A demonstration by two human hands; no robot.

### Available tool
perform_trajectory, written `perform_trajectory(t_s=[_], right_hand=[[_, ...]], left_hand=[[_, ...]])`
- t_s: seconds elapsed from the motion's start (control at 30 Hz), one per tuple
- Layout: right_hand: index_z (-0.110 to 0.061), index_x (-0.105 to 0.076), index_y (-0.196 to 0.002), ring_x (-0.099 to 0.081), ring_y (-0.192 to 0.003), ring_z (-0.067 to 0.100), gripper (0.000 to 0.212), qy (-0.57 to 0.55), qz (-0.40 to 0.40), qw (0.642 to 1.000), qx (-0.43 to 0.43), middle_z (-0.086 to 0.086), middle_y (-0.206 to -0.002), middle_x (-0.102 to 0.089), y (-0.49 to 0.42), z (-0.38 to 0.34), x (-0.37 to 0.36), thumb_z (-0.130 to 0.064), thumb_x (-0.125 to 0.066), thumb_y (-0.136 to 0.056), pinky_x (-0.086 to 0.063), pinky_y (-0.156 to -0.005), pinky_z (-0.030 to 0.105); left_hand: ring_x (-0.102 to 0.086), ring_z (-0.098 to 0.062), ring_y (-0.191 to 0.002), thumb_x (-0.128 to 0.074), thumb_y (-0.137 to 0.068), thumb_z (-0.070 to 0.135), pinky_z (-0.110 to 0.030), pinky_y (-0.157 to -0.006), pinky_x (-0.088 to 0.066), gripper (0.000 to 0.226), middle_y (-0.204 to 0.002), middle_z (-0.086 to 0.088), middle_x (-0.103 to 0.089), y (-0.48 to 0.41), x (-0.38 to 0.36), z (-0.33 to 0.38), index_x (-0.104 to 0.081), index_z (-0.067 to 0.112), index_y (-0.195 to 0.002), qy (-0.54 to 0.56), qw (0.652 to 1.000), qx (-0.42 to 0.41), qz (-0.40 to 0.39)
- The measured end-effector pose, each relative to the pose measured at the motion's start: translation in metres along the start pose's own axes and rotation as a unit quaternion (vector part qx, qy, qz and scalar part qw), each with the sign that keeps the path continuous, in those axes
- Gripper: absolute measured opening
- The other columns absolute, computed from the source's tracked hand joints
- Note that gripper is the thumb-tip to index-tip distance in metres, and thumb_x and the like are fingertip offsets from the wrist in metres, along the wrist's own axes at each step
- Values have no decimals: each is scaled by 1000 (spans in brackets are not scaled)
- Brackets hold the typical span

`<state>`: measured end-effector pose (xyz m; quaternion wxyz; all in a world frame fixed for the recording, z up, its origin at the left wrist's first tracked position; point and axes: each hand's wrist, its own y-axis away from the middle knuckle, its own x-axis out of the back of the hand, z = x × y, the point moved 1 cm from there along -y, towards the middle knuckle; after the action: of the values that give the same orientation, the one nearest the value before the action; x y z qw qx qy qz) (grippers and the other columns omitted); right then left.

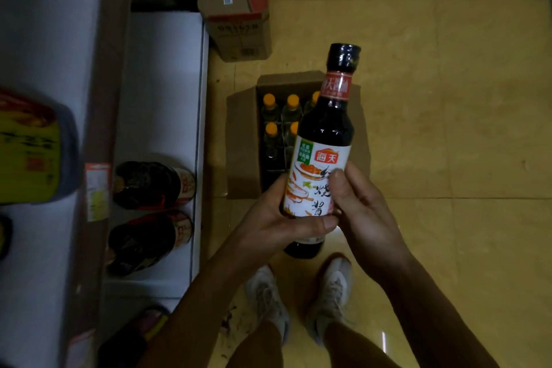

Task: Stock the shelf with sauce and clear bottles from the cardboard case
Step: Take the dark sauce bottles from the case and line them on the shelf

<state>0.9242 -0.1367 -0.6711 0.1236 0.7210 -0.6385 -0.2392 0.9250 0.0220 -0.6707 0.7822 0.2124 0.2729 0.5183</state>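
Observation:
A dark sauce bottle [324,131] with a white and red label and a black cap is held upright in front of me, above the floor. My left hand [274,218] wraps its lower part from the left, and my right hand [361,209] grips it from the right with the thumb on the label. Below and behind it, an open cardboard case [245,140] sits on the floor with several clear bottles [270,116] with orange caps inside. On the white lower shelf [161,84] at left stand two dark sauce bottles [149,185].
A closed cardboard box [239,3] rests on the floor beyond the case, against the shelf end. An upper shelf [44,54] at far left carries a yellow-labelled container [27,152]. My two feet in white shoes [298,299] stand on the yellow tiled floor.

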Motion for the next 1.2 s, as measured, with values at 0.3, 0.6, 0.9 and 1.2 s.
perform_trajectory(t_s=[0.3, 0.6, 0.9, 1.2], right_hand=[[-28, -53, -146, -67, -124, 19, 53, 42, -8, 999, 5, -3, -133, -70, 66, -111, -19, -44, -53, -96, -51, -106, 55], [-35, -55, -144, -67, -123, 16, 52, 67, -28, 997, 5, -6, -132, -71, 141, -225, -37, -47, -59, -94, -51, -107, 53], [-35, -54, -144, -66, -123, 14, 55, 103, -69, 988, 93, -8, -132, -70, 196, -341, -46, -49, -57, -91, -51, -107, 48], [-33, -51, -146, -70, -116, 12, 51, 150, -149, 957, 201, -10, -124, -74, 246, -433, -67, -38, -55, -96, -56, -98, 36]], left_hand=[[-70, -16, -117, -79, -85, 9, -32, -96, -56, 61, -125, 0, -74, 84, -33, 88, -54, 23, -139, 7, 1000, -9, 12], [-69, -15, -118, -75, -88, 6, -34, -102, -55, 59, -127, 0, -74, 179, -76, 183, -54, 25, -139, 10, 999, -28, 25], [-68, -14, -120, -82, -82, 24, -41, -108, -49, 64, -128, 4, -73, 249, -109, 277, -54, 31, -140, -13, 994, -98, 55], [-69, -21, -120, -77, -84, 25, -47, -109, -49, 55, -128, -1, -73, 321, -135, 340, -59, 29, -136, 23, 974, -203, 98]])
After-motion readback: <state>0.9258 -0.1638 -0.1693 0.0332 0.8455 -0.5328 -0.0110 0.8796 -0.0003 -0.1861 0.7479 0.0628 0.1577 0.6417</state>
